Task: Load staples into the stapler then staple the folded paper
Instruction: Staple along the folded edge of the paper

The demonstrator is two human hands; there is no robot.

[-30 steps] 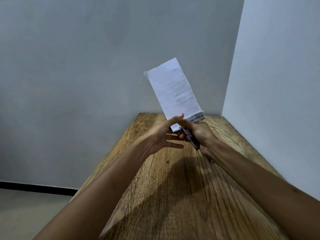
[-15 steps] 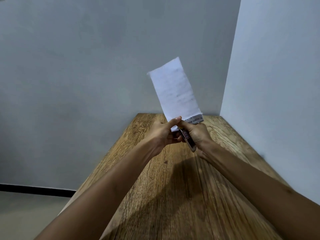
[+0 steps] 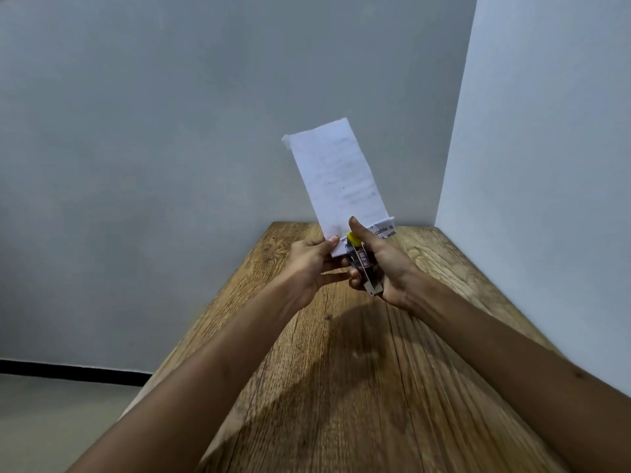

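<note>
While the left hand pinches the folded white printed paper's lower corner above the far end of the wooden desk, the right hand wraps the small yellow-tipped metal stapler at that edge, where a loose pinch could let the sheet slip and misplace the staple.

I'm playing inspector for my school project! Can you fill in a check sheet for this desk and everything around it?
Surface: wooden table, bare where visible.
Job's things: folded paper held upright above the table; stapler at its bottom edge.
Clutter: nothing seen.
Grippers: left hand pinches the paper's lower corner; right hand grips the stapler, thumb on top.
Cables: nothing seen.
Surroundings: grey walls meeting in a corner; floor at left.
</note>
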